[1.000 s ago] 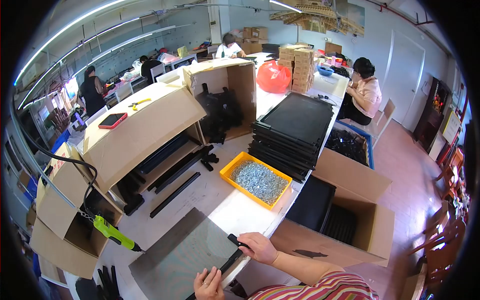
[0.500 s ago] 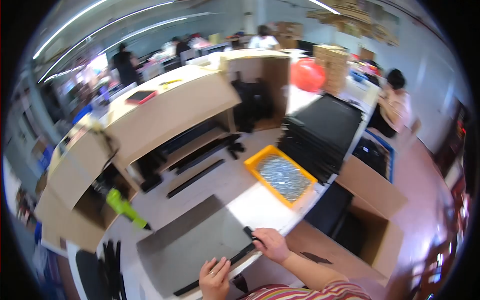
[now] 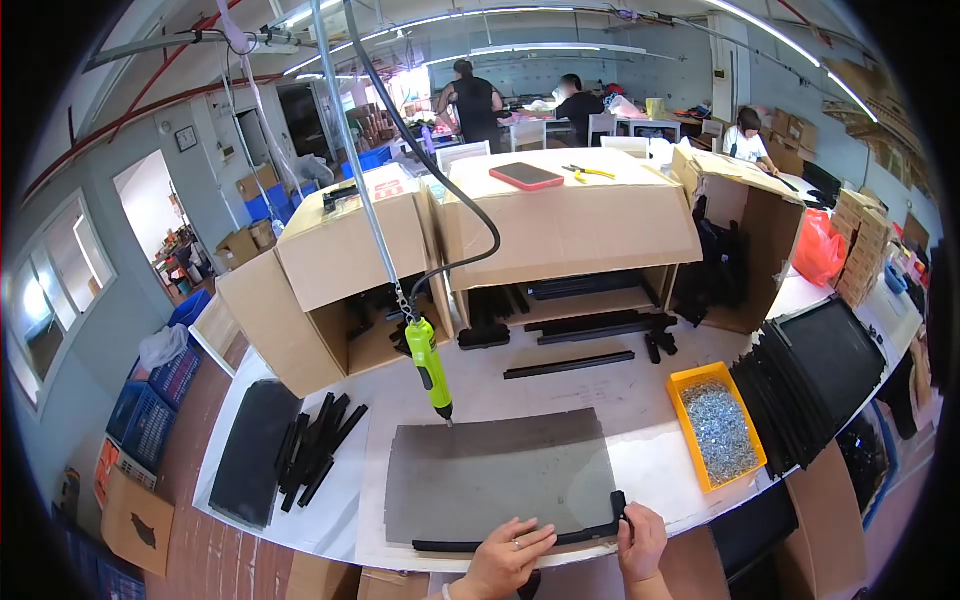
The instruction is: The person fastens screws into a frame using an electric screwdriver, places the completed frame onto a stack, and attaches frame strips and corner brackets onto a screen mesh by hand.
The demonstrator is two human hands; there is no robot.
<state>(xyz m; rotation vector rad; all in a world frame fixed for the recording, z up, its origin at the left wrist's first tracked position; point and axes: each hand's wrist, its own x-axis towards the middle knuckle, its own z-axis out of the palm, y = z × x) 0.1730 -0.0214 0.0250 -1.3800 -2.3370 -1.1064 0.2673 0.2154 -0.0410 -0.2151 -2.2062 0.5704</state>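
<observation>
A grey rectangular panel [image 3: 500, 470] lies flat on the white table, with a long black strip [image 3: 455, 546] along its near edge. My left hand [image 3: 512, 556] rests on that strip, fingers stretched out over it and the panel's edge. At the near right corner, my right hand [image 3: 642, 540] has its fingers closed around a short black corner piece [image 3: 619, 503] that points away from me. Whether that piece is joined to the strip is hidden by the fingers. A green electric screwdriver [image 3: 428, 368] hangs tip down above the panel's far left corner.
To the right are a yellow tray [image 3: 677, 400] of small metal screws and stacked black panels [image 3: 825, 365]. Black strips [image 3: 318, 450] and a dark panel [image 3: 252, 455] lie left. Cardboard boxes [image 3: 575, 225] line the back; a phone [image 3: 527, 177] lies on one. People work farther off.
My view has swung to the left and sharpened, so the screwdriver and panel appear further right. Both hands stay on the black strip and corner piece.
</observation>
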